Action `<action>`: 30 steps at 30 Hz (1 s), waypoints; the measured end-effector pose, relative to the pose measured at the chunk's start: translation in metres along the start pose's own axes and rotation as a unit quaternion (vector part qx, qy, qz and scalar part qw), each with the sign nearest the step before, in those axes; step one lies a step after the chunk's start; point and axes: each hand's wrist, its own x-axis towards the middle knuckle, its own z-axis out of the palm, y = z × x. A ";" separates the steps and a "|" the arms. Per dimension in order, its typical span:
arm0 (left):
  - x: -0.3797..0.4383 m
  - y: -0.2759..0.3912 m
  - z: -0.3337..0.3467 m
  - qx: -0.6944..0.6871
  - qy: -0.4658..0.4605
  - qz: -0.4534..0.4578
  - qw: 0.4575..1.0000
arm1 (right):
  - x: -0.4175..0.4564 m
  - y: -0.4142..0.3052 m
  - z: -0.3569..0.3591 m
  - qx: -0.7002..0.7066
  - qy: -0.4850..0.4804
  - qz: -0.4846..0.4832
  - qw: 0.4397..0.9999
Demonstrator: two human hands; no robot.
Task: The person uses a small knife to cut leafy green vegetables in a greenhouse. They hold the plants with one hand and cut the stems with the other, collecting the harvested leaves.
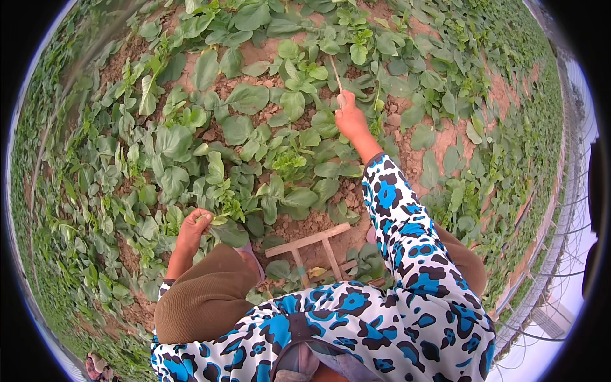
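Note:
My left hand (196, 225), beside my left knee, pinches the stem or leaves of a green leafy plant (231, 233) between thumb and fingers. Stretched out ahead of me, my right hand (350, 115) is closed around a thin, pale stick-like rod (335, 72). The rod's far end meets the leaves of another plant (329, 44); whether it carries a blade or hook there cannot be told. Broad green leaves and lighter, finely lobed shoots (288, 161) grow between my two hands.
Leafy plants cover the field, with reddish-brown clods of soil (300, 228) showing between them. A low wooden frame (310, 241) lies or stands between my feet. Curved hoops and netting (559, 238) edge the field at right. Part of another person (99, 366) shows at lower left.

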 end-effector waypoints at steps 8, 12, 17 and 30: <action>-0.006 -0.009 0.000 0.010 0.015 -0.005 1.000 | 0.004 -0.001 -0.012 0.018 0.000 0.025 1.000; -0.012 -0.009 -0.005 0.017 0.023 0.001 1.000 | 0.021 -0.017 -0.021 0.004 0.003 0.019 1.000; -0.003 -0.008 -0.006 -0.012 0.015 0.002 1.000 | -0.002 -0.005 -0.021 0.134 -0.017 0.114 0.984; -0.016 -0.004 -0.010 -0.072 0.007 0.008 0.997 | -0.009 -0.134 0.028 0.053 -0.030 -0.082 0.995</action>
